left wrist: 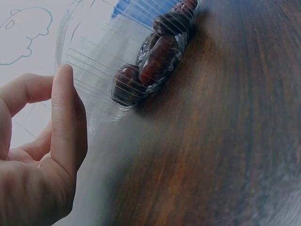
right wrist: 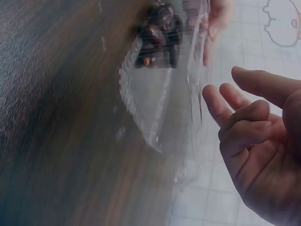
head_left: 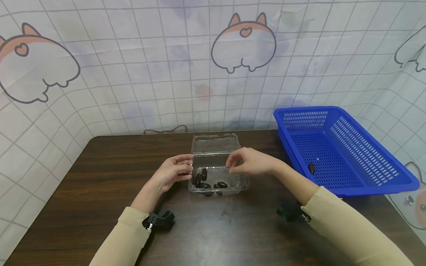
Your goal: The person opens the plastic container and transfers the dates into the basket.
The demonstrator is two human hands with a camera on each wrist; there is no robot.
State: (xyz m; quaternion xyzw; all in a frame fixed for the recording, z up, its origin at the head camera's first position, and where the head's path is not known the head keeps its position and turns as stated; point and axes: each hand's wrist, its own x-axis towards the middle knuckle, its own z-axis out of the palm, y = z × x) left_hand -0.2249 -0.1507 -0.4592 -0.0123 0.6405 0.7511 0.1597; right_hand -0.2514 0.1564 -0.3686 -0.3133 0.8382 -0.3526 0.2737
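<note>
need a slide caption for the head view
Left hand at an open clear container of dark dates, right hand above it, blue basket at right.

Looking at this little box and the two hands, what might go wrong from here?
The clear plastic box might slide or tip if the right hand, hanging over it, bumps its side; only the left hand is at the opposite side. The lone date in the blue basket could be overlooked, since the other visible dates lie in the box.

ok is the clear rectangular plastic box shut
No, the transparent plastic lid stands open at the far side of the clear rectangular plastic box.
</note>
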